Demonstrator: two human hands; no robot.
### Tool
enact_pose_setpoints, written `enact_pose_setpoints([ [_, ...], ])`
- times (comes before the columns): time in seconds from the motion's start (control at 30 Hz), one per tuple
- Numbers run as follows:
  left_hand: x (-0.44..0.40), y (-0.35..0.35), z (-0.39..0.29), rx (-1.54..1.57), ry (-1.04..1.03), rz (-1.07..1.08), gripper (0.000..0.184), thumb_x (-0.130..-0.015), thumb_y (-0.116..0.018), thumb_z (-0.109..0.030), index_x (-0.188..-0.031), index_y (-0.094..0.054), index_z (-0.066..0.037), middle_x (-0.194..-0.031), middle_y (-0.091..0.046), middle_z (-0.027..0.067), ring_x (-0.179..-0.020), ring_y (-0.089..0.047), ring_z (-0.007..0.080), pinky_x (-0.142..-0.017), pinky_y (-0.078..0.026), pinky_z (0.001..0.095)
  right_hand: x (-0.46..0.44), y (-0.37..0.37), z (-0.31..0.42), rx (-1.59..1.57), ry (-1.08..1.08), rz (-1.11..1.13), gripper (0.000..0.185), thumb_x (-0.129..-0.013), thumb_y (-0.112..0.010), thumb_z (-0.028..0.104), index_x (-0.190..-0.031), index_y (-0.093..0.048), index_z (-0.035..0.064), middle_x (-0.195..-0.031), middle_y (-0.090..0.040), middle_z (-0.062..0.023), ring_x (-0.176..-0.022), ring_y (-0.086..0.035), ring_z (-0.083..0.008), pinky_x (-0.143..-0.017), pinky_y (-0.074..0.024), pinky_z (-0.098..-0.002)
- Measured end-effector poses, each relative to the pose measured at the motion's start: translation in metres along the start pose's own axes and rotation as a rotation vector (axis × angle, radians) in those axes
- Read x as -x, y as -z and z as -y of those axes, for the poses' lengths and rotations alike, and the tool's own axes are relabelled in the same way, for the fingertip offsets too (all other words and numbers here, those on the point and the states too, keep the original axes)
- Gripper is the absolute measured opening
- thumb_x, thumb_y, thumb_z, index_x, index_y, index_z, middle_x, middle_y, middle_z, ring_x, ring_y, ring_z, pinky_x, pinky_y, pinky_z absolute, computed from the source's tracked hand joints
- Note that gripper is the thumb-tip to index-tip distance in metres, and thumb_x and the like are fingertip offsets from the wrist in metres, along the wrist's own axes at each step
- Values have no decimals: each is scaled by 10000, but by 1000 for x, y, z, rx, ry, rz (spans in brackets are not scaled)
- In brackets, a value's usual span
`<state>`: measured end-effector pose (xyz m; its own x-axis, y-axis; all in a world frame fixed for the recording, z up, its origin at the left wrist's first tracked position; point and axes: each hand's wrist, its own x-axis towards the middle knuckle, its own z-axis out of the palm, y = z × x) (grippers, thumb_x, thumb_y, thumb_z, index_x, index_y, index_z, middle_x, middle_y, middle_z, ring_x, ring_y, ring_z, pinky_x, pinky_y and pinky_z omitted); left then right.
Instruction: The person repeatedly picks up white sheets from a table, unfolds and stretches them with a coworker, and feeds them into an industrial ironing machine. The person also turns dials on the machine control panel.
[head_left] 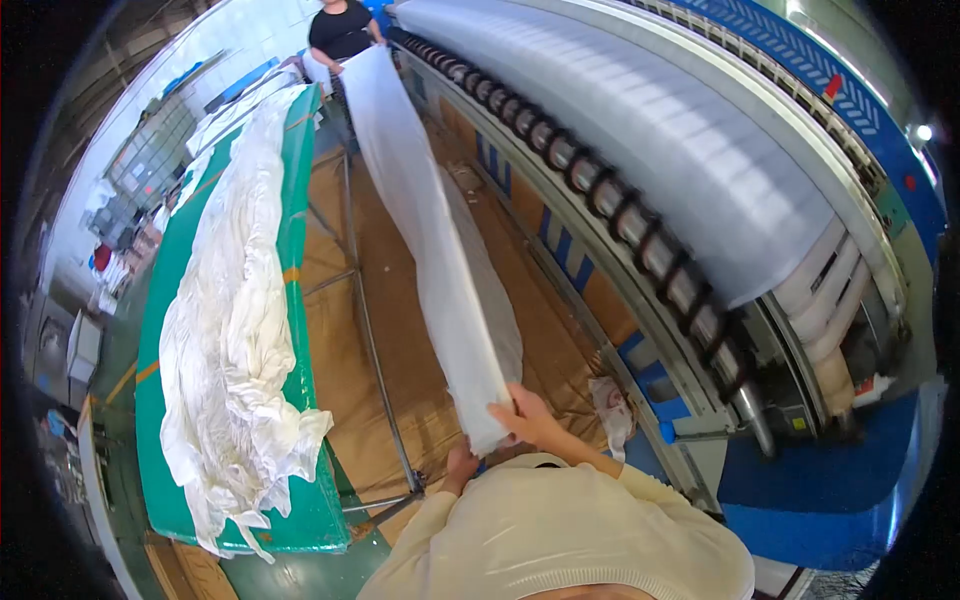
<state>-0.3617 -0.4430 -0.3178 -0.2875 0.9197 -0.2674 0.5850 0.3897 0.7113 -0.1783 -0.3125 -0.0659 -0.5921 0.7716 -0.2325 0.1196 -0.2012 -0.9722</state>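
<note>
A long white sheet (pixel 412 190), folded lengthwise, stretches away from me between the green table and the large machine. My right hand (pixel 530 418) is closed on the sheet's near end at its right edge. Lower and to the left, my left hand (pixel 461 466) grips the same end near its corner; its fingers are partly hidden. A person in a dark top (pixel 342 32) stands at the far end with both hands on the sheet. The sheet hangs in a loose fold on its right side, above the brown floor covering.
On my left, a green table (pixel 155 430) bears a crumpled heap of white linen (pixel 235 340). A metal frame (pixel 372 340) runs along its side. To my right stands a large ironing machine (pixel 640 130) with a coil-wrapped roller (pixel 560 150). Brown cloth (pixel 400 400) covers the floor between.
</note>
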Motion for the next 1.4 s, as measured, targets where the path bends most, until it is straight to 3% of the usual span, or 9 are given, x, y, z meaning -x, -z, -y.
enact_pose_setpoints([
  [0.07, -7, -15, 36, -99, 60, -68, 255, -796, -580, -116, -1045, -600, -65, -993, -634, 182, -891, -653, 362, -767, -540, 456, -2, 11, -10, 20, 0, -44, 314, -899, -622, 269, -1044, -520, 9, -743, -579, -59, -505, -533, -112, -414, -418, -271],
  [0.17, -18, 0, 40, -356, 243, 36, 317, -777, -588, -90, -1092, -568, -59, -1025, -622, 222, -932, -631, 404, -784, -532, 476, -2, 23, -24, 1, -17, -93, 316, -887, -633, 275, -994, -528, -4, -690, -568, -65, -444, -512, -127, -412, -412, -284],
  [0.43, -7, -2, 28, -265, 219, -4, 446, -791, -620, -98, -1211, -477, -56, -1043, -635, 251, -978, -618, 402, -829, -504, 487, -5, 21, -28, -53, -48, -102, 357, -864, -663, 302, -952, -533, -19, -687, -564, -62, -466, -518, -122, -420, -420, -285],
  [0.63, -1, 6, 40, -233, 243, 1, 425, -790, -580, -77, -1206, -491, -60, -1099, -625, 236, -992, -620, 414, -838, -514, 479, -5, 18, -26, 120, -59, -66, 374, -841, -691, 313, -954, -543, -11, -683, -566, -59, -474, -523, -119, -427, -427, -281],
  [0.77, -1, 1, 67, -134, 227, -7, 437, -782, -591, -83, -1207, -490, -61, -1088, -633, 236, -1011, -608, 419, -854, -501, 482, -4, 13, -27, 133, -25, -46, 388, -814, -716, 339, -875, -516, 12, -639, -549, -58, -475, -524, -111, -429, -419, -267],
  [1.03, -4, -12, 97, 27, 222, 18, 403, -785, -608, -120, -1173, -517, -60, -1066, -641, 234, -1012, -607, 412, -858, -493, 475, -4, 10, -33, 150, -43, -37, 379, -823, -706, 342, -868, -530, 9, -627, -551, -56, -475, -532, -122, -434, -428, -278],
  [1.4, -11, -11, 85, -70, 220, 25, 392, -813, -604, -201, -1176, -529, -74, -1063, -640, 242, -996, -607, 417, -842, -493, 480, -4, 14, -43, 159, -27, -48, 380, -843, -682, 335, -964, -590, -13, -644, -593, -65, -486, -557, -132, -453, -450, -282],
])
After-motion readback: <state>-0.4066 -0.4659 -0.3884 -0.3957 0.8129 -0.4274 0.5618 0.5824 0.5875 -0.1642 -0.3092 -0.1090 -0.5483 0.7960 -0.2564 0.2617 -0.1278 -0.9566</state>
